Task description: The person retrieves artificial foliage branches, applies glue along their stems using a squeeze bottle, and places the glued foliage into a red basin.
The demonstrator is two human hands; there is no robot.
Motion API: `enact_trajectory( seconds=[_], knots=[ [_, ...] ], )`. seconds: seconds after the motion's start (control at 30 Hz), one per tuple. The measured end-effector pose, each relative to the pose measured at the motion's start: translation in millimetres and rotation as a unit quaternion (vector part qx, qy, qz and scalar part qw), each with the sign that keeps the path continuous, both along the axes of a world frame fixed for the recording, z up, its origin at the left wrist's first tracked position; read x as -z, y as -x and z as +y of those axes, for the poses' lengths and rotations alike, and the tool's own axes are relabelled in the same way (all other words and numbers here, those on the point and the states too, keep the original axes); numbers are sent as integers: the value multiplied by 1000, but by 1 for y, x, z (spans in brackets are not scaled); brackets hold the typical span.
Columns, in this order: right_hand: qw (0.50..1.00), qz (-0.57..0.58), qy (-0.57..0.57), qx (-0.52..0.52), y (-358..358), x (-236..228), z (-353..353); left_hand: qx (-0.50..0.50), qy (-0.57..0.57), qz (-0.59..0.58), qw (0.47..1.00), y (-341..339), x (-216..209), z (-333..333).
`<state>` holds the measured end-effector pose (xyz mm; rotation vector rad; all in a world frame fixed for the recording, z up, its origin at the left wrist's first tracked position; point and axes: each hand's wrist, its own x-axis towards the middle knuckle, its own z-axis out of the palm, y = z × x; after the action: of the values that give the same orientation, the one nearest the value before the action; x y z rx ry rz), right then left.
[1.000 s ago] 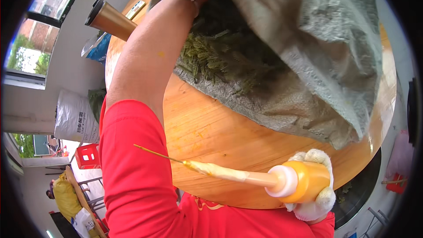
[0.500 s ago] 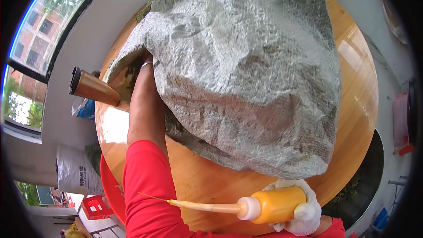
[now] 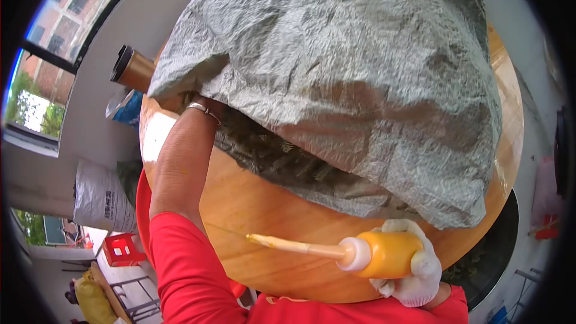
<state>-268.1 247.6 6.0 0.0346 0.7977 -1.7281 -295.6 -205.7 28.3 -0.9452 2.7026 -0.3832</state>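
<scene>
- The squeeze bottle (image 3: 393, 254), filled with orange-yellow, was above the near part of the round wooden table (image 3: 282, 270), close in front of the wearer's red shirt; from my remote seat, I saw its long axis run nearly level from right to left.
- Its long nozzle (image 3: 294, 246) pointed to the wearer's left, the tip slightly farther from the body than the base (a thin, blurred stem stuck out past that tip).
- I had the right hand (image 3: 417, 273), in a white knitted glove, closed around the bottle's base end, fingers curled along its body.
- The grey woven sack (image 3: 360, 84) lay over the table, its slanting mouth facing the wearer, with dark green needled sprigs (image 3: 288, 156) inside.
- The left hand was hidden in that mouth past the silver bangle (image 3: 201, 107); I could not tell whether its fingers gripped anything.
- Beyond the sack's left edge, I noted a copper-coloured tumbler (image 3: 135, 71) with a black lid.
</scene>
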Motion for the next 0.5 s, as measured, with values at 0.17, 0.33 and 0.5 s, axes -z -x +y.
enact_trajectory(
  seconds=[0.17,0.33,0.5],
  knots=[
    [996,69,21,59,-13,-3,2,44,-48,16,998,-58,-23,72],
    [972,197,24,128,-25,-6,4,86,-136,141,977,-109,-39,107],
    [924,281,73,250,-34,-1,18,178,-43,252,950,-145,-53,121]
  ],
)
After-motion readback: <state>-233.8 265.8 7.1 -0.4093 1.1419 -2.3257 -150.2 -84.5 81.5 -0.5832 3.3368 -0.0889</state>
